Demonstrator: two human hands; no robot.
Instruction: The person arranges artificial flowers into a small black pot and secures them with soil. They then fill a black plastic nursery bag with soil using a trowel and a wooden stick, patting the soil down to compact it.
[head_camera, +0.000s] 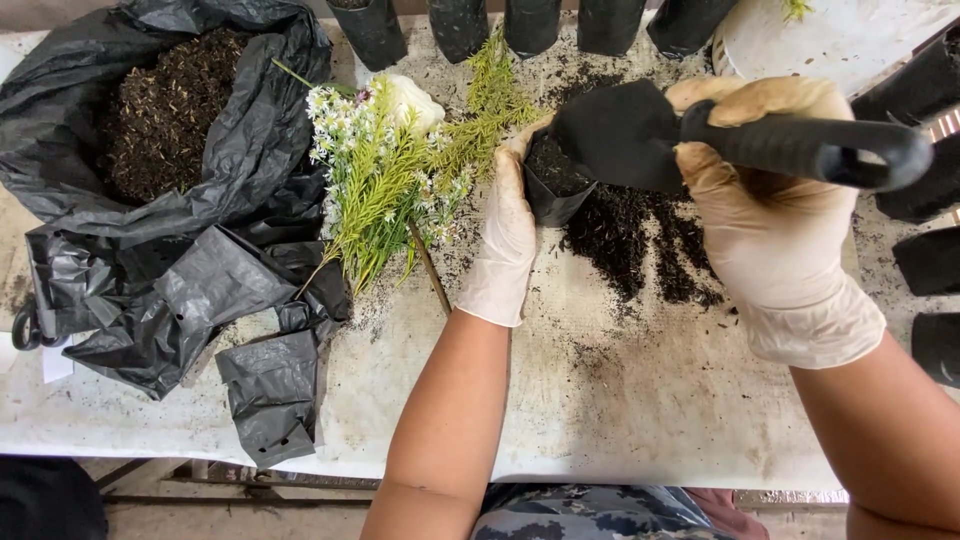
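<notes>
A large black soil sack (170, 120) lies open on the counter (620, 400), flowering cuttings (385, 180) beside it. The left hand (505, 235) clasps a small black grow bag (555, 180) upright; the right hand (770, 220), closed round a black trowel (700, 135), tips soil in. The filling step seems underway; a steady pour matters.
</notes>
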